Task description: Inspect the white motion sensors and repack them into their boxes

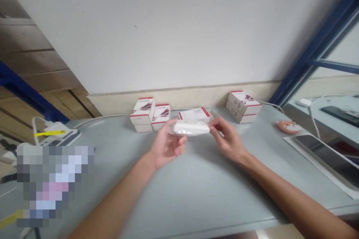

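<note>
A white item in a clear plastic wrapper (190, 128) is held level above the grey table, between both hands. What the item is I cannot make out. My left hand (167, 145) grips its left end from below, with the fingers curled under it. The right end is pinched between the thumb and fingers of my right hand (226, 139). Just behind the wrapped item lies a flat white and red box (194, 114), partly covered by it.
White and red boxes (142, 114) stand at the back left, and more boxes (243, 106) are stacked at the back right. An orange animal-shaped object (288, 126) and a dark flat device (327, 158) lie on the right. A power strip (60, 134) with cables sits at the left.
</note>
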